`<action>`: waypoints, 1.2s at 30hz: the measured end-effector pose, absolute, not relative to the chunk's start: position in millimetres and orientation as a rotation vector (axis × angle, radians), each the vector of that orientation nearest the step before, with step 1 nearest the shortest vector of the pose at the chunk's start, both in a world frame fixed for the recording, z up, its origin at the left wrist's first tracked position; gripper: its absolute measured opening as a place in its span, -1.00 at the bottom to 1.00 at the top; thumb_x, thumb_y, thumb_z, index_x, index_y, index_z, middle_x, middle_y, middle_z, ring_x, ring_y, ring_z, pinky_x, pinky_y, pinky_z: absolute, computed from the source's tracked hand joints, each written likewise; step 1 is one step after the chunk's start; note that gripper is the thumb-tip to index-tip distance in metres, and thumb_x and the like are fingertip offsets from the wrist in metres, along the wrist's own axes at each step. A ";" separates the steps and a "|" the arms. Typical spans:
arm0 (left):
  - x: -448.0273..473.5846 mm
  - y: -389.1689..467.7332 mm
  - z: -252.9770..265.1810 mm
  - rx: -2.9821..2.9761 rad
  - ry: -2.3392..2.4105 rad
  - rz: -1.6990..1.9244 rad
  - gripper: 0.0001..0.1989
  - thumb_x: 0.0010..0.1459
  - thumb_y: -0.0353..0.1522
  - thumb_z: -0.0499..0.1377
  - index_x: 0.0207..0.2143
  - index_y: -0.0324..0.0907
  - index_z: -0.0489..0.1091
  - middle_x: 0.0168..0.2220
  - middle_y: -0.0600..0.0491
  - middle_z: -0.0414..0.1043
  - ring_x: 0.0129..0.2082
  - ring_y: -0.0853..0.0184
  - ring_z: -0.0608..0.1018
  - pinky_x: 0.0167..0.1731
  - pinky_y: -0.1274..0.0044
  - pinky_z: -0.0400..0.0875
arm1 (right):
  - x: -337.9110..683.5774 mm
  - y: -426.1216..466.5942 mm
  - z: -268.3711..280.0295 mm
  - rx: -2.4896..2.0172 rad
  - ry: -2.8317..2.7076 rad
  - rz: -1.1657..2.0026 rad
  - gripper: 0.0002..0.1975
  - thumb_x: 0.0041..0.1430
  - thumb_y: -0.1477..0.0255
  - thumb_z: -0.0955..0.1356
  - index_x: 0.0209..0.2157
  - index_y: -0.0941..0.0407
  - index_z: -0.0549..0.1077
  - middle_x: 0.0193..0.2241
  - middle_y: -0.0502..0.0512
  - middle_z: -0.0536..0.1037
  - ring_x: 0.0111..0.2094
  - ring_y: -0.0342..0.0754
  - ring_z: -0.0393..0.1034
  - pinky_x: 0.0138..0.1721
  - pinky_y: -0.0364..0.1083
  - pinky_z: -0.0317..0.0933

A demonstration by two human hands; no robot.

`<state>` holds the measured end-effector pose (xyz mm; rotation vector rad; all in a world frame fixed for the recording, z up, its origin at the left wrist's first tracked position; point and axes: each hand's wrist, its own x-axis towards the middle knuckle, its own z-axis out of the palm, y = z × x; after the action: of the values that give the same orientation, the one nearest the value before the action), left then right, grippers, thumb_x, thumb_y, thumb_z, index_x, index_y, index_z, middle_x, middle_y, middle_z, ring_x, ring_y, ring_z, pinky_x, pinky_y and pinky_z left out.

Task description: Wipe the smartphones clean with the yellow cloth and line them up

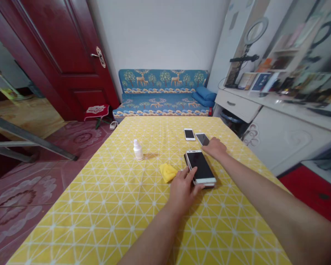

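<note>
My left hand [183, 187] is at the near left corner of a small stack of phones or tablets. Its fingers rest on the left side and its thumb on the near edge. The top one is a large white phone [200, 165] with a dark screen. Farther back, my right hand [215, 148] has its fingers closed at the near right edge of a white phone [202, 138], which lies on the table. A smaller white phone [189, 134] lies flat just left of that one. Touching my left fingertips or close by is a crumpled yellow cloth [168, 172].
A white bottle [138, 150] stands upright on the left of the table, which has a yellow patterned tablecloth [110, 200]. Behind the table is a blue sofa [165, 99]. On the right stands a white dresser [287, 136]; a red stool [96, 110] is by the door.
</note>
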<state>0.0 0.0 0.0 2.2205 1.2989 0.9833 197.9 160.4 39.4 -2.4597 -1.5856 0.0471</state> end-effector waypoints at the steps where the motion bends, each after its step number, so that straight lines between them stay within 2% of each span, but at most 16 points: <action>1: -0.1 0.1 -0.1 2.223 1.303 0.984 -0.42 0.20 -0.09 0.10 0.21 -0.10 0.21 0.13 -0.14 0.32 0.07 0.11 0.40 0.04 0.24 0.35 | 203.3 149.9 41.7 -2.470 -1.595 0.053 -0.31 -0.09 0.16 0.41 0.02 0.30 0.33 -0.06 0.45 0.45 -0.05 0.27 0.42 -0.13 0.08 0.31; 4: -0.3 -0.2 0.1 2.225 1.315 0.979 -0.42 0.20 -0.07 0.09 0.21 -0.10 0.22 0.12 -0.13 0.33 0.06 0.10 0.41 0.03 0.24 0.36 | 225.6 114.5 46.4 -2.500 -1.638 0.115 -0.33 -0.17 0.13 0.44 -0.06 0.25 0.41 -0.13 0.41 0.50 -0.13 0.26 0.47 -0.25 0.05 0.32; 7: -0.1 -0.4 0.4 2.229 1.322 0.983 -0.42 0.20 -0.07 0.09 0.21 -0.10 0.22 0.12 -0.13 0.34 0.07 0.10 0.41 0.03 0.25 0.35 | 253.9 81.4 44.2 -2.355 -1.707 0.441 -0.50 -0.28 0.11 0.49 -0.32 0.17 0.51 -0.41 0.22 0.57 -0.39 0.12 0.49 -0.46 -0.06 0.24; 9: 0.2 -0.3 0.6 2.236 1.328 0.983 -0.42 0.20 -0.07 0.08 0.21 -0.11 0.22 0.12 -0.13 0.34 0.06 0.11 0.41 0.04 0.26 0.35 | 270.7 64.9 39.0 -2.159 -1.643 0.733 -0.61 -0.28 0.12 0.50 -0.51 0.15 0.48 -0.61 0.08 0.50 -0.58 -0.03 0.38 -0.58 -0.13 0.12; 11: 0.3 -0.1 1.0 2.242 1.331 0.969 -0.42 0.20 -0.08 0.08 0.21 -0.12 0.22 0.12 -0.14 0.34 0.06 0.11 0.42 0.04 0.25 0.35 | 281.9 53.8 33.6 -2.034 -1.403 0.951 -0.64 -0.27 0.17 0.51 -0.64 0.14 0.39 -0.77 -0.04 0.33 -0.73 -0.18 0.17 -0.68 -0.18 -0.04; 14: -0.2 0.0 1.3 2.245 1.322 0.953 -0.41 0.21 -0.09 0.09 0.21 -0.15 0.21 0.13 -0.16 0.32 0.07 0.11 0.41 0.05 0.26 0.33 | 285.5 44.1 30.7 -1.884 -1.088 1.116 -0.62 -0.25 0.23 0.51 -0.70 0.12 0.28 -0.84 -0.12 0.19 -0.79 -0.29 -0.05 -0.74 -0.22 -0.21; 17: -0.8 0.0 1.1 2.237 1.299 0.975 -0.39 0.21 -0.11 0.10 0.24 -0.19 0.16 0.14 -0.17 0.31 0.08 0.13 0.40 0.07 0.28 0.31 | 274.4 35.3 36.9 -1.749 -1.018 1.146 -0.67 -0.16 0.23 0.47 -0.62 0.15 0.33 -0.77 -0.06 0.28 -0.77 -0.28 0.02 -0.75 -0.23 -0.16; 21: -0.8 0.2 0.3 2.217 1.286 1.008 -0.32 0.20 -0.14 0.13 0.29 -0.18 0.03 0.08 -0.17 0.36 0.05 0.13 0.42 0.02 0.28 0.35 | 241.6 15.7 50.3 -1.483 -0.998 1.251 -0.72 -0.17 0.27 0.49 -0.55 0.15 0.40 -0.69 -0.03 0.34 -0.68 -0.23 0.18 -0.72 -0.24 0.06; 25: -0.4 0.5 -0.5 2.205 1.268 1.023 -0.26 0.19 -0.15 0.14 0.33 -0.09 -0.09 0.05 -0.14 0.38 0.02 0.13 0.44 -0.02 0.28 0.37 | 203.8 -3.5 56.2 -1.378 -0.991 1.310 -0.68 -0.17 0.23 0.51 -0.47 0.17 0.46 -0.64 -0.01 0.40 -0.63 -0.22 0.26 -0.62 -0.23 0.26; 28: -0.8 0.5 -0.1 2.213 1.229 1.037 -0.27 0.19 -0.18 0.15 0.33 -0.05 -0.09 0.08 -0.12 0.36 0.02 0.15 0.44 -0.02 0.29 0.36 | 185.0 -9.1 54.3 -1.367 -0.999 1.291 -0.62 -0.18 0.20 0.51 -0.37 0.16 0.49 -0.62 -0.02 0.42 -0.61 -0.21 0.29 -0.56 -0.21 0.34; 31: -1.3 0.6 0.8 2.237 1.208 1.022 -0.34 0.20 -0.20 0.14 0.30 -0.02 -0.01 0.09 -0.10 0.35 0.02 0.18 0.43 -0.01 0.30 0.36 | 177.0 -9.4 51.8 -1.363 -1.015 1.271 -0.54 -0.20 0.18 0.51 -0.26 0.14 0.49 -0.56 -0.02 0.47 -0.58 -0.19 0.35 -0.49 -0.17 0.41; 33: -1.3 1.1 0.7 2.244 1.216 1.012 -0.37 0.21 -0.20 0.13 0.29 -0.02 0.03 0.08 -0.10 0.36 0.01 0.19 0.44 -0.01 0.31 0.36 | 175.4 -9.2 51.5 -1.381 -1.037 1.248 -0.42 -0.20 0.16 0.50 -0.12 0.14 0.45 -0.58 -0.04 0.48 -0.58 -0.17 0.37 -0.47 -0.14 0.42; 36: -0.5 2.4 -1.3 2.245 1.244 1.013 -0.38 0.20 -0.18 0.14 0.28 -0.03 0.07 0.09 -0.10 0.35 0.01 0.18 0.44 -0.01 0.30 0.36 | 175.1 -9.3 51.8 -1.453 -1.127 1.186 -0.18 -0.21 0.12 0.48 0.09 0.17 0.29 -0.67 -0.10 0.45 -0.65 -0.16 0.34 -0.57 -0.15 0.35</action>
<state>-0.5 2.4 -1.3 2.2446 1.2444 1.0135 175.1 -9.3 51.8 -1.4533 -1.1274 1.1862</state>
